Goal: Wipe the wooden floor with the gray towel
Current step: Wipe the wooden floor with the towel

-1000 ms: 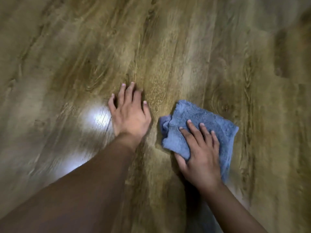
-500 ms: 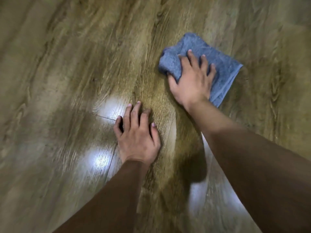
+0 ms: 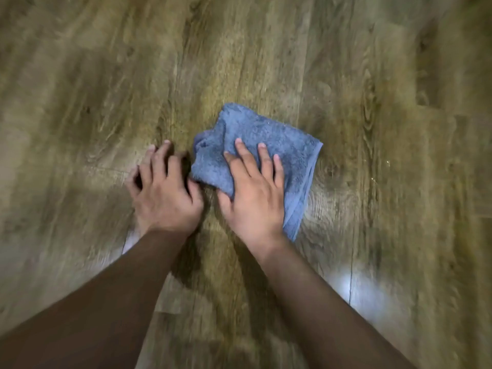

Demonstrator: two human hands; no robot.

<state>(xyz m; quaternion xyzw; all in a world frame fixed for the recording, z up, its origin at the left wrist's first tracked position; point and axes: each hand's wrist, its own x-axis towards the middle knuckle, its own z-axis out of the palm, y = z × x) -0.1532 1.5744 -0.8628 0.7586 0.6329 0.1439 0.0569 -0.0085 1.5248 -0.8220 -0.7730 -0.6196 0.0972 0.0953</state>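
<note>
Head view: right hand [image 3: 254, 198] presses straight fingers [image 3: 243, 155] on folded terry gray towel [image 3: 282, 139]; left hand [image 3: 165, 195], at towel's nine o'clock, rests released on glossy grained wooden floor [image 3: 372, 75].

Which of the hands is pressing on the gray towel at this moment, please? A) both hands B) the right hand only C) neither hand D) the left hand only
B: the right hand lies flat with straight fingers on the gray towel, while the left hand rests on the bare wooden floor beside it.

indoor room, wood-grain plank floor [image 3: 266, 62]
</note>
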